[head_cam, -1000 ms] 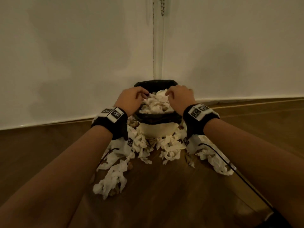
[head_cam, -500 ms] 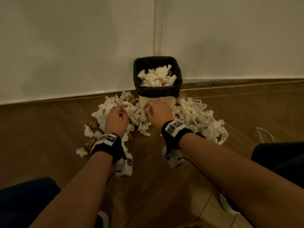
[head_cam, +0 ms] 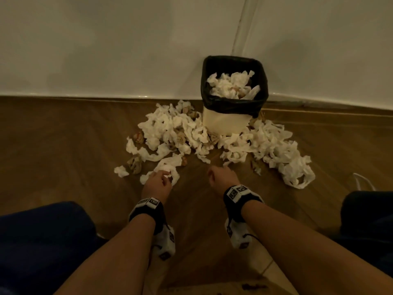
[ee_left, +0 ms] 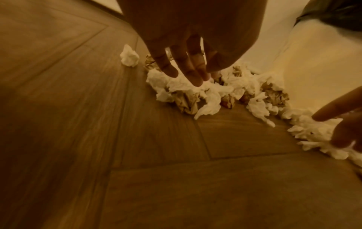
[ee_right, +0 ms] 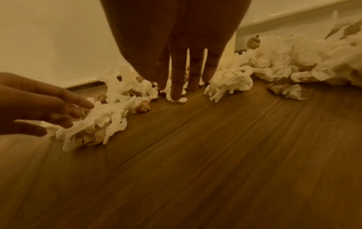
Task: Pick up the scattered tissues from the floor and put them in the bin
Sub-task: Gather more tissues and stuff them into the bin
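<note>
The bin (head_cam: 225,122) is white with a black liner, stands against the wall and holds a heap of tissues (head_cam: 232,85). White and brownish scattered tissues (head_cam: 174,130) lie round its base on both sides. My left hand (head_cam: 162,177) hovers low with straight fingers (ee_left: 192,77), their tips at a white tissue clump (ee_left: 186,87) on the near left edge of the pile. My right hand (head_cam: 219,173) is open over bare floor, its fingers (ee_right: 176,86) pointing down just short of a small tissue scrap (ee_right: 181,100). Neither hand holds anything.
The wooden floor (head_cam: 74,145) runs to a white wall (head_cam: 106,50) with a pipe (head_cam: 240,24) behind the bin. My dark-clothed knees (head_cam: 42,241) flank my arms. A white cable (head_cam: 363,182) lies at the right.
Both hands left the bin's mouth, came down to the tissues at its base, then drew back toward me to the pile's near edge. The view has pulled back.
</note>
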Demonstrator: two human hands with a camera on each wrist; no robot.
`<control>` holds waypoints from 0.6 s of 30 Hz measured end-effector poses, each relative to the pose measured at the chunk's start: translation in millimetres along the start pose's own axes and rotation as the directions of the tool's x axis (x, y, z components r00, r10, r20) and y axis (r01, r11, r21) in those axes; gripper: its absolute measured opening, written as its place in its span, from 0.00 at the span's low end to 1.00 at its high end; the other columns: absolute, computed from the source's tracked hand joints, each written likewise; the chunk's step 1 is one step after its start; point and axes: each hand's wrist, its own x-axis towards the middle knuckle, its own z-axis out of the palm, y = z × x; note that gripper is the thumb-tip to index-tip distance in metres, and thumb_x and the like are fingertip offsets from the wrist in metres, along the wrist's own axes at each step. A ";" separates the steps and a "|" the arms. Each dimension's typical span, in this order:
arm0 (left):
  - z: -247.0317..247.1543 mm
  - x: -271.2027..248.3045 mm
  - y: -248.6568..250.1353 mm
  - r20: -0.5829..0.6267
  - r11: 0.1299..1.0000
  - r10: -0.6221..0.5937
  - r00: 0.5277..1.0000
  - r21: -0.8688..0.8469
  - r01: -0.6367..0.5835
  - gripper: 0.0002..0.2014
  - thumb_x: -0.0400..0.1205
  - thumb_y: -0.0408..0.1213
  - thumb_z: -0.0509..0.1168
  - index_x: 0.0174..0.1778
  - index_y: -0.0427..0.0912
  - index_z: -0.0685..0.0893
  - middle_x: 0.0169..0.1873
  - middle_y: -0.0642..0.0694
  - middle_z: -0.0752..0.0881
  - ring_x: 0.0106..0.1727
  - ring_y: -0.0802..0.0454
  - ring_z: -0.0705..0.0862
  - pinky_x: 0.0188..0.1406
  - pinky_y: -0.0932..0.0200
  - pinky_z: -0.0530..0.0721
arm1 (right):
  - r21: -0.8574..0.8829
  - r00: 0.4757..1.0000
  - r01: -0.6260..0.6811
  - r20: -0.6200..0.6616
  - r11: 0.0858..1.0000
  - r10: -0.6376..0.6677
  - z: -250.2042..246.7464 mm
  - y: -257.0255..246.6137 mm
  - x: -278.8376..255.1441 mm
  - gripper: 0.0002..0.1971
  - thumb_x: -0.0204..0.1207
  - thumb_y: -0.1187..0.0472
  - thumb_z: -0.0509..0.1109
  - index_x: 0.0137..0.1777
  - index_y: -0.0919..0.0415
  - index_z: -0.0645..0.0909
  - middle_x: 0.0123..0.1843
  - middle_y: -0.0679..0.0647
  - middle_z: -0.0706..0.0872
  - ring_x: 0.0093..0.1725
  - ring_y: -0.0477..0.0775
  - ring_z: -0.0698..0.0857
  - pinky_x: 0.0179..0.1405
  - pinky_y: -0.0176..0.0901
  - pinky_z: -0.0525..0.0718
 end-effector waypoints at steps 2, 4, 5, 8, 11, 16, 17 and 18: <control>3.6 -3.5 -3.9 -0.015 1.000 -0.022 1.000 -0.002 0.022 0.10 0.83 0.39 0.57 0.56 0.46 0.81 0.59 0.42 0.78 0.51 0.42 0.82 0.48 0.50 0.84 | -0.008 0.993 -0.025 0.112 1.000 0.026 8.0 0.6 4.0 0.16 0.82 0.59 0.57 0.68 0.56 0.72 0.66 0.58 0.78 0.67 0.61 0.73 0.64 0.54 0.75; 6.7 -7.0 -6.0 -0.043 0.999 -0.013 0.999 0.037 0.015 0.10 0.82 0.40 0.60 0.56 0.46 0.82 0.60 0.43 0.77 0.53 0.42 0.81 0.51 0.49 0.83 | -0.043 0.980 -0.028 0.195 0.999 0.036 15.9 1.1 7.9 0.20 0.82 0.58 0.57 0.73 0.57 0.68 0.72 0.59 0.73 0.72 0.63 0.68 0.70 0.55 0.72; 8.1 -8.9 -6.8 -0.067 0.997 0.005 0.998 0.083 0.001 0.10 0.82 0.41 0.61 0.56 0.47 0.83 0.60 0.44 0.77 0.55 0.42 0.80 0.52 0.49 0.82 | -0.067 0.975 -0.025 0.219 0.997 0.039 19.5 0.9 9.8 0.22 0.82 0.57 0.58 0.75 0.57 0.66 0.73 0.60 0.70 0.74 0.64 0.66 0.72 0.55 0.71; 12.1 -13.3 -7.1 -0.111 0.971 0.049 0.993 0.240 -0.021 0.13 0.79 0.43 0.62 0.59 0.49 0.81 0.62 0.44 0.75 0.62 0.43 0.74 0.56 0.49 0.73 | -0.096 0.976 -0.017 0.216 0.995 0.038 26.4 -0.1 16.5 0.24 0.81 0.56 0.60 0.77 0.56 0.65 0.76 0.59 0.64 0.76 0.64 0.61 0.74 0.57 0.70; 15.3 -15.6 -5.8 -0.122 0.965 0.014 0.992 0.261 0.018 0.16 0.76 0.44 0.64 0.61 0.54 0.78 0.66 0.45 0.70 0.68 0.42 0.66 0.63 0.46 0.66 | -0.093 0.984 0.015 0.178 0.996 0.002 28.2 -1.2 27.7 0.27 0.80 0.58 0.62 0.79 0.51 0.62 0.81 0.56 0.57 0.79 0.65 0.56 0.75 0.59 0.69; 23.9 -15.6 -1.0 -0.028 0.924 0.084 0.996 0.376 -0.068 0.24 0.74 0.47 0.65 0.67 0.62 0.71 0.75 0.46 0.61 0.76 0.41 0.56 0.70 0.38 0.58 | -0.117 0.992 0.080 0.109 0.990 -0.067 29.2 -3.5 53.0 0.34 0.78 0.62 0.63 0.80 0.41 0.55 0.84 0.42 0.43 0.83 0.65 0.45 0.77 0.65 0.63; 26.3 -15.7 1.6 -0.010 0.913 0.108 0.994 0.396 -0.095 0.24 0.74 0.48 0.65 0.67 0.62 0.70 0.75 0.47 0.61 0.76 0.42 0.55 0.70 0.38 0.58 | -0.134 0.991 0.097 0.101 0.986 -0.084 29.4 -3.8 58.2 0.34 0.78 0.62 0.63 0.80 0.40 0.54 0.84 0.40 0.41 0.83 0.65 0.44 0.77 0.67 0.63; 28.4 -16.1 4.4 0.003 0.903 0.118 0.993 0.415 -0.109 0.24 0.74 0.48 0.65 0.67 0.63 0.69 0.75 0.48 0.60 0.75 0.42 0.55 0.70 0.37 0.58 | -0.156 0.990 0.112 0.102 0.981 -0.097 29.6 -3.7 63.5 0.35 0.78 0.62 0.63 0.81 0.39 0.53 0.84 0.39 0.39 0.83 0.65 0.42 0.76 0.68 0.64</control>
